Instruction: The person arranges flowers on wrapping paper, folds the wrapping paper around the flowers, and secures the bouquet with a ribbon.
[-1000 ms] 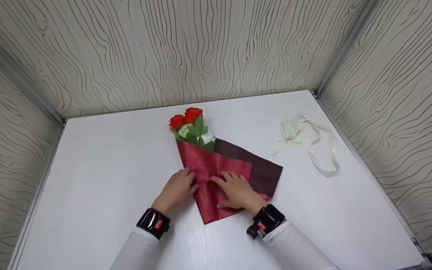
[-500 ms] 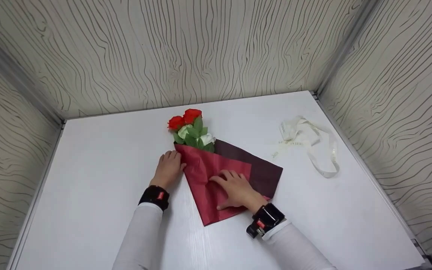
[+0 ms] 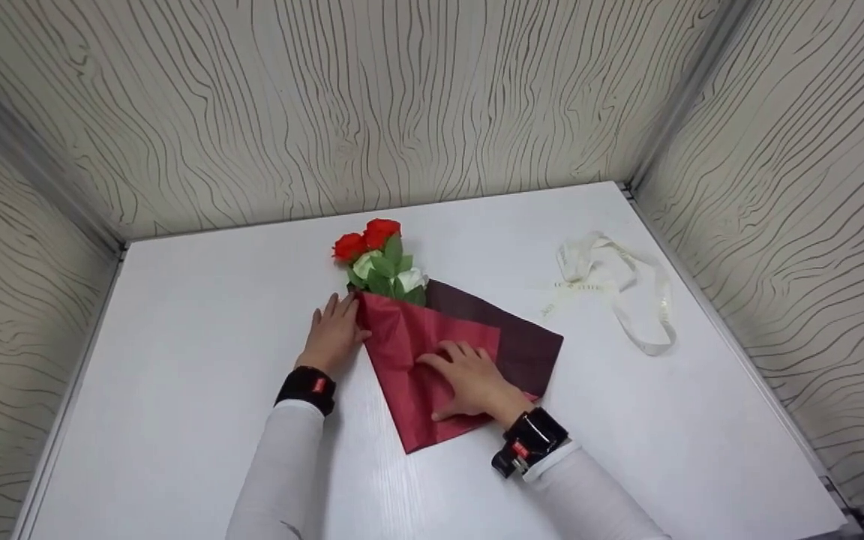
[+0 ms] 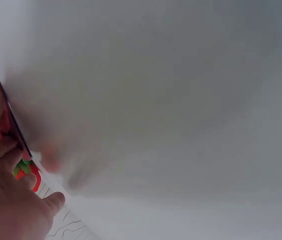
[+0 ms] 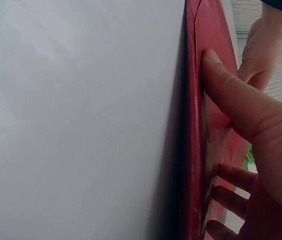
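Observation:
A bouquet of red roses (image 3: 381,233), white roses (image 3: 411,280) and green leaves lies with its lower part hidden in wrapping paper (image 3: 402,397), red outside and dark maroon inside. My left hand (image 3: 331,334) is at the paper's upper left edge, its fingers reaching along it just below the blooms and its thumb on the red side. In the left wrist view, the left fingers (image 4: 11,162) touch that edge. Spread over the folded red front, my right hand (image 3: 473,381) presses the paper down. The right wrist view shows the right thumb (image 5: 226,85) against the red paper near its lower edge.
A loose cream ribbon (image 3: 653,347) with printed lettering lies in loops on the white table (image 3: 199,360), to the right of the bouquet. Wood-patterned panels (image 3: 372,105) stand behind the table and at both sides. Each wrist wears a black strap (image 3: 306,388).
My left hand has moved from the middle of the paper up to its upper left edge by the flowers. The right hand stays in place on the red front.

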Motion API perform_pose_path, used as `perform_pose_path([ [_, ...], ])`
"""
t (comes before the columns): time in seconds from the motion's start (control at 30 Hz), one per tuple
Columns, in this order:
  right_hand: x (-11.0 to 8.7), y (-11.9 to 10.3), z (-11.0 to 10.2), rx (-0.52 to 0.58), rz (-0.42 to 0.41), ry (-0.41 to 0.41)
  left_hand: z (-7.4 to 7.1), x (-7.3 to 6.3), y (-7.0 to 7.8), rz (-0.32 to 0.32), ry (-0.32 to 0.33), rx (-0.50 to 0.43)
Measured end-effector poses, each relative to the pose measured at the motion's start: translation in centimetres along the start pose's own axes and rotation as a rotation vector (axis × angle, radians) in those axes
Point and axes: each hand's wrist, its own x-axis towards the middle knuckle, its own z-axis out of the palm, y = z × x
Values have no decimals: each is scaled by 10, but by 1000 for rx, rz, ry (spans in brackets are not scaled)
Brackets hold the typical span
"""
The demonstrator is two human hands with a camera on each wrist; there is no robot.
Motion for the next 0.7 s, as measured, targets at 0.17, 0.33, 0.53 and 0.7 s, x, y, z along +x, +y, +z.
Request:
perform_pose_path([
  [0.17,0,-1,0,10,5,-6,-3,-4,-2,-20,-50,101],
  [0.33,-1,-3,-1,14,12,-5,-7,-3,-4,-53,-85,149],
  [0.53,-4,-5,-1,11,43,-11,-10,-3,0,-100,-102,174],
  [0.7,-8,-7,-1,13,73,-24,-13,-4,7,-128,-117,176],
])
